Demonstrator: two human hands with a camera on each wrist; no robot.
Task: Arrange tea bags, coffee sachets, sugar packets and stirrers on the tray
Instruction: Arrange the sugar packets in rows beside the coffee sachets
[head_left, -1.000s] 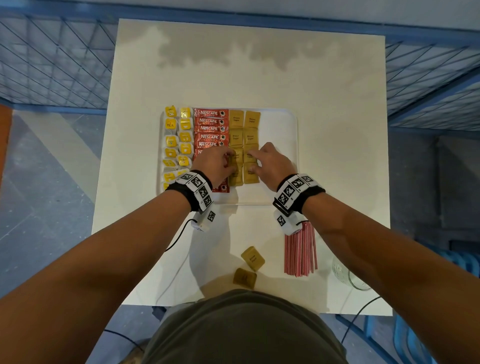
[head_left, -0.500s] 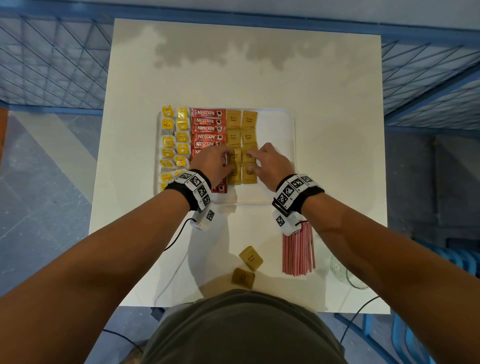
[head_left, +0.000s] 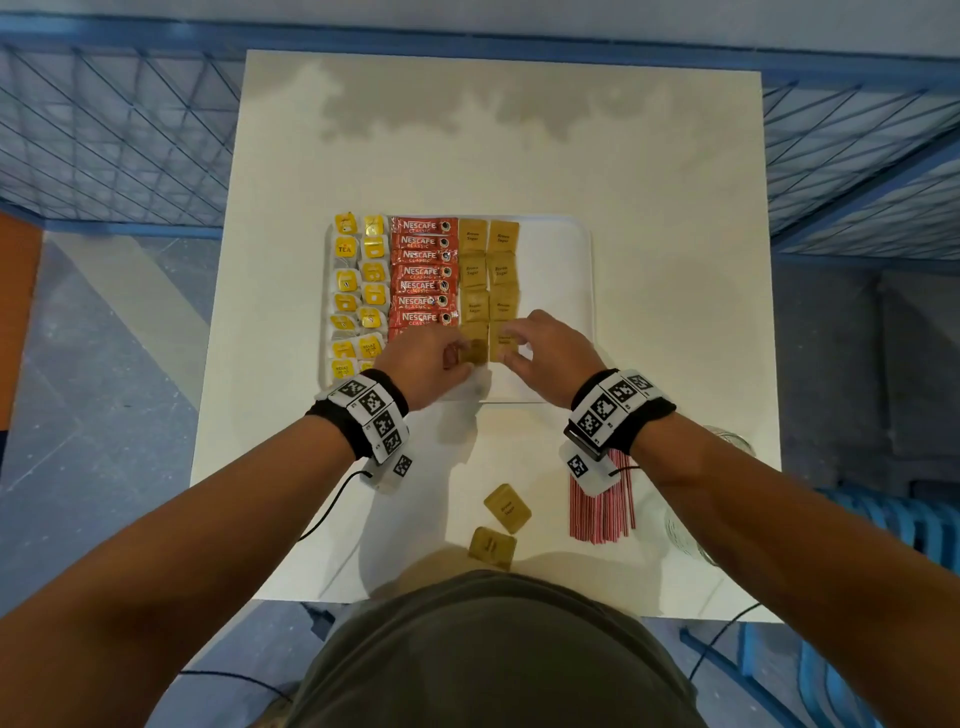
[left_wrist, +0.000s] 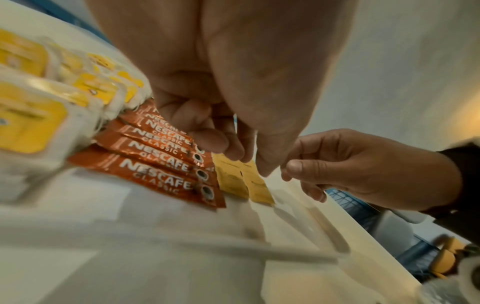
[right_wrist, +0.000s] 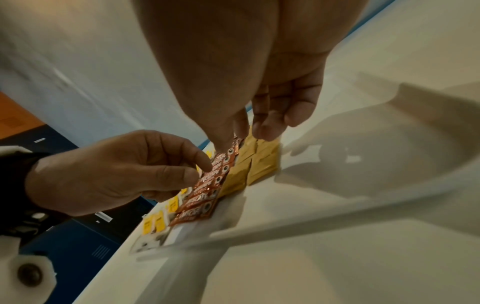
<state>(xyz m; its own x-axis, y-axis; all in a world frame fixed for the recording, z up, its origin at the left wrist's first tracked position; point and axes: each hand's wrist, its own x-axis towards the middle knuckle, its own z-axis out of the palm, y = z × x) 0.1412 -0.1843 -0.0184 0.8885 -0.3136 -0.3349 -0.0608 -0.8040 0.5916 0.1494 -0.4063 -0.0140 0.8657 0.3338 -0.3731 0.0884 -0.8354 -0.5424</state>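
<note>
White table (head_left: 649, 260): tray (head_left: 563, 270) has sugar packets (head_left: 488, 280) in two columns. Left hand (head_left: 423, 364) & right hand (head_left: 545, 358) loose above, holding nothing. Fetch two packets (head_left: 506, 506) near body, align w/ rows.

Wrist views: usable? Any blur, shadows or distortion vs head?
Left wrist: tea bags at the edge smeared, tray rim streaked, coffee sachets readable. Right wrist: table edge streaked, hard shadows of the hands on the tray. Head: sharp; wide-angle bends the blue railing; arm shadows fall on the table.
</note>
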